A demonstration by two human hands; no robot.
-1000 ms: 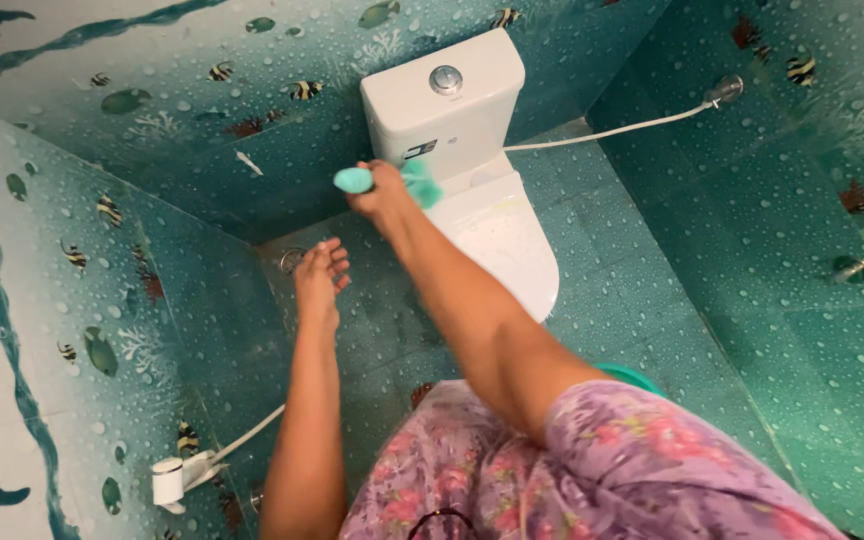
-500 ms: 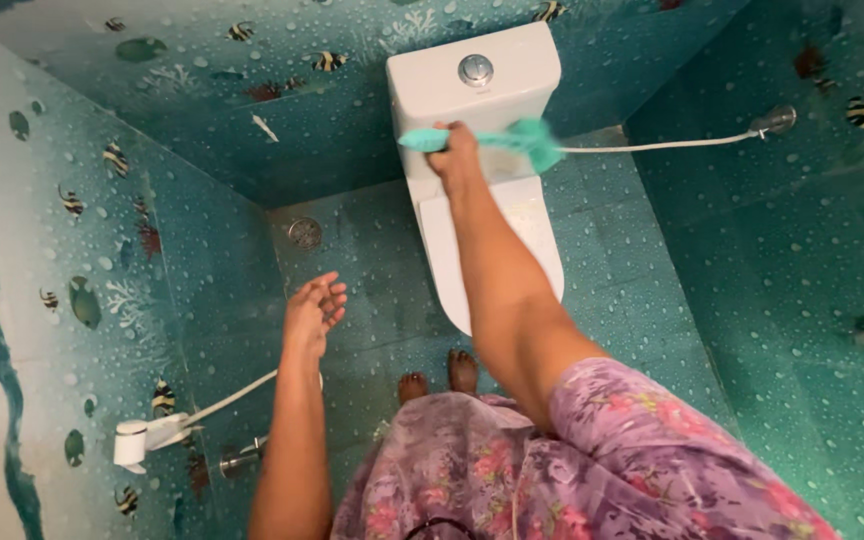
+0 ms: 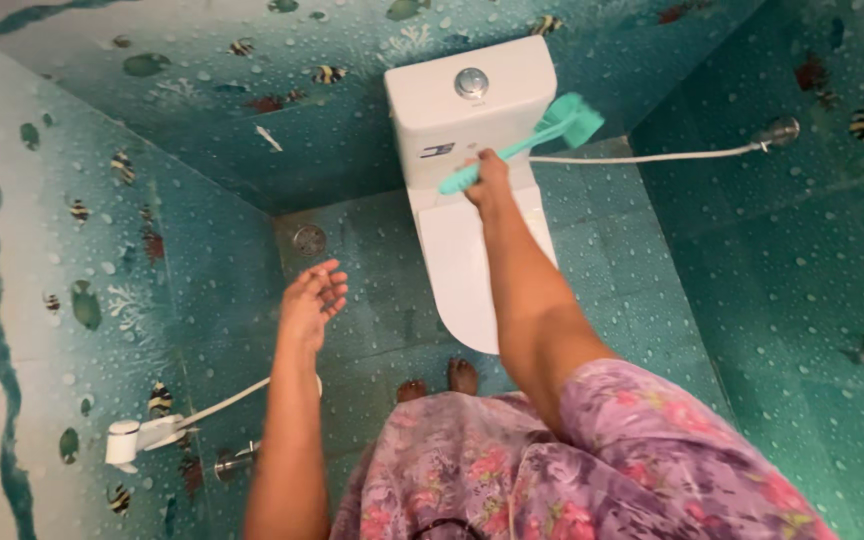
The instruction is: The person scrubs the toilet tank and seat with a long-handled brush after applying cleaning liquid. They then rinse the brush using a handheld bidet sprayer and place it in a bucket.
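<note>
My right hand (image 3: 490, 178) is wrapped around the handle of a teal scrubbing brush (image 3: 532, 140), held over the white toilet cistern (image 3: 452, 115). The brush's long axis runs diagonally: the handle end points down-left and the bristle head points up-right, past the cistern's right edge. My left hand (image 3: 312, 300) hangs free with fingers loosely spread, above the tiled floor (image 3: 372, 270).
</note>
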